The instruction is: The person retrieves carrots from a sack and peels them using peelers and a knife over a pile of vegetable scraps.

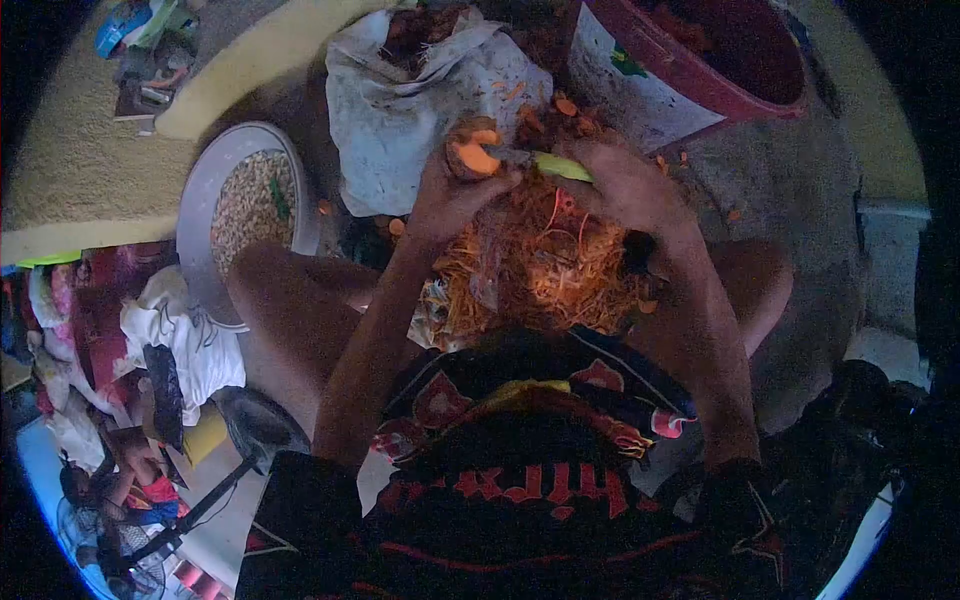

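My left hand (445, 200) is closed around an orange-fleshed root (476, 155) with dark skin, which looks like a sweet potato. Its bare cut flesh faces up. In my right hand (635, 190) is a knife (563, 167) with a yellow-green handle. The blade points left and reaches the root's side; whether it is in the flesh I cannot tell. Beneath both hands, between my bent legs, lies a heap of orange shreds (580, 280) with a red tool (565, 203), partly hidden, in it. Loose orange pieces (566, 106) lie just beyond my hands.
A dirty white sack (375, 130) stands ahead, with a large dark-red tub (680, 85) at its right. To the left is a grey basin (205, 190) holding pale seeds or beans. Cloths (185, 330), a fan (260, 425) and a person (140, 480) are at lower left.
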A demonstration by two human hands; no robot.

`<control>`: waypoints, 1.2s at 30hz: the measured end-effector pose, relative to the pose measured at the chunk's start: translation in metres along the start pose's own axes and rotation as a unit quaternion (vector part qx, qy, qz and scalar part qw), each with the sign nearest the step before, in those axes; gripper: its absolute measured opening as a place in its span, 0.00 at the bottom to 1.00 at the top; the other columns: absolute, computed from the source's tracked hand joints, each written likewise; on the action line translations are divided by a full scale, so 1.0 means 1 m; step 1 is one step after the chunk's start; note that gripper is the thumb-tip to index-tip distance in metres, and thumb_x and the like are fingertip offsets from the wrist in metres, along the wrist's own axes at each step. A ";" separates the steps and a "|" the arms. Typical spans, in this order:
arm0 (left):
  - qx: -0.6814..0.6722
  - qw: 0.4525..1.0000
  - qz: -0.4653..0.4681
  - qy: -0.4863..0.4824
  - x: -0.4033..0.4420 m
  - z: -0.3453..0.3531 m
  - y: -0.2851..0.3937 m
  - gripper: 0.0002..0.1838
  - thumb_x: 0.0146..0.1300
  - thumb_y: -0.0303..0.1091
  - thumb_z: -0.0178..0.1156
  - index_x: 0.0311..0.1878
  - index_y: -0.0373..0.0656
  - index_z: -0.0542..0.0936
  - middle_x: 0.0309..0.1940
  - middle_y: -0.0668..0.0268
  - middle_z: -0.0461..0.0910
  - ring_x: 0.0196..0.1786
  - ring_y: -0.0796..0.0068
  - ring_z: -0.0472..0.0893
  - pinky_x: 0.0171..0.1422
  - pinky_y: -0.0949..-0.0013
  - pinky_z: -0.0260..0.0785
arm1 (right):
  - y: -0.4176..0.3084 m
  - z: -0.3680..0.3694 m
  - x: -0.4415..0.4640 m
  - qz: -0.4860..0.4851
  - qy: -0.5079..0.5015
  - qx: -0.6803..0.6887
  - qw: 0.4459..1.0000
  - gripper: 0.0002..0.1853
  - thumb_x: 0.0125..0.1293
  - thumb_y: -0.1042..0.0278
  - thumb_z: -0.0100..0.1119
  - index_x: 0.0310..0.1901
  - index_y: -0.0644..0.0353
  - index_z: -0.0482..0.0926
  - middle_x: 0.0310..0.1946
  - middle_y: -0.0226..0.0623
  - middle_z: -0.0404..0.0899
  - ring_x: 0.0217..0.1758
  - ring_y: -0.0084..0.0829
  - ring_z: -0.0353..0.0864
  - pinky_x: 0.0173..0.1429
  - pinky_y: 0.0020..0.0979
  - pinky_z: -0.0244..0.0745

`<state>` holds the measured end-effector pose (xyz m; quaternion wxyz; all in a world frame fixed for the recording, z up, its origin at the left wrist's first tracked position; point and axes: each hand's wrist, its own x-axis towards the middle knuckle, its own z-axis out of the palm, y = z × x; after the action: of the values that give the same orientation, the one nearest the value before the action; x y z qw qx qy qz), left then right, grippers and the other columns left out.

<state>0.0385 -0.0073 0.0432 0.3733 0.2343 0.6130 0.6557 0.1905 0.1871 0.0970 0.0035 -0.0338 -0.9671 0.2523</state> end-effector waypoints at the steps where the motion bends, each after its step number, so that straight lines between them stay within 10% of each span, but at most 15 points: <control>1: 0.095 0.993 0.077 -0.001 0.002 -0.003 -0.001 0.27 0.54 0.29 0.75 0.57 0.39 0.77 0.45 0.64 0.84 0.48 0.70 0.84 0.55 0.65 0.78 | 0.001 0.003 0.001 -0.001 -0.009 0.005 1.000 0.20 0.64 0.63 0.66 0.54 0.63 0.77 0.43 0.52 0.81 0.51 0.55 0.80 0.55 0.48 0.75; 14: 0.413 0.898 0.153 -0.014 -0.007 -0.011 0.019 0.35 0.41 0.45 0.80 0.51 0.35 0.81 0.43 0.54 0.86 0.47 0.56 0.86 0.57 0.57 0.77 | -0.016 0.008 0.000 0.017 -0.008 -0.078 0.997 0.27 0.57 0.66 0.69 0.59 0.61 0.76 0.47 0.47 0.82 0.55 0.49 0.80 0.59 0.47 0.75; 21: 0.337 0.926 0.161 -0.061 -0.008 -0.017 0.020 0.31 0.44 0.38 0.78 0.51 0.34 0.80 0.44 0.55 0.86 0.48 0.64 0.86 0.57 0.62 0.77 | 0.058 0.023 0.015 0.048 -0.012 0.002 0.999 0.23 0.65 0.64 0.62 0.61 0.56 0.76 0.39 0.48 0.81 0.41 0.44 0.82 0.43 0.45 0.77; 23: 0.307 0.934 0.178 -0.043 -0.014 -0.017 0.018 0.30 0.45 0.35 0.77 0.53 0.34 0.79 0.46 0.57 0.85 0.50 0.69 0.84 0.58 0.64 0.76 | 0.104 0.017 0.017 0.204 -0.124 -0.122 0.963 0.18 0.71 0.64 0.56 0.60 0.56 0.77 0.34 0.49 0.79 0.34 0.43 0.80 0.37 0.44 0.75; 26: 0.330 0.915 0.228 0.038 -0.007 -0.023 0.008 0.27 0.44 0.37 0.76 0.48 0.34 0.82 0.41 0.56 0.87 0.47 0.63 0.87 0.54 0.63 0.78 | 0.058 -0.009 0.012 0.233 -0.015 -0.070 0.970 0.15 0.74 0.63 0.55 0.57 0.57 0.79 0.33 0.51 0.79 0.35 0.46 0.81 0.39 0.45 0.74; 29: 0.239 0.943 0.229 0.036 -0.004 -0.016 0.017 0.26 0.44 0.35 0.76 0.48 0.34 0.82 0.41 0.57 0.87 0.47 0.64 0.87 0.54 0.63 0.78 | 0.015 0.000 -0.002 0.032 0.091 -0.018 0.995 0.15 0.71 0.62 0.58 0.53 0.62 0.80 0.34 0.53 0.80 0.37 0.50 0.81 0.42 0.48 0.75; 36: 0.222 0.943 0.241 0.055 -0.010 -0.006 0.019 0.25 0.45 0.31 0.76 0.48 0.34 0.82 0.43 0.59 0.86 0.46 0.70 0.86 0.55 0.65 0.77 | -0.019 0.019 0.005 -0.030 0.053 0.011 0.998 0.19 0.61 0.61 0.66 0.51 0.62 0.78 0.39 0.51 0.80 0.46 0.54 0.80 0.54 0.50 0.75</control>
<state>0.0357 -0.0185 0.0625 0.1086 0.4154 0.6880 0.5851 0.1837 0.1617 0.0893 0.0626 -0.0182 -0.9633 0.2603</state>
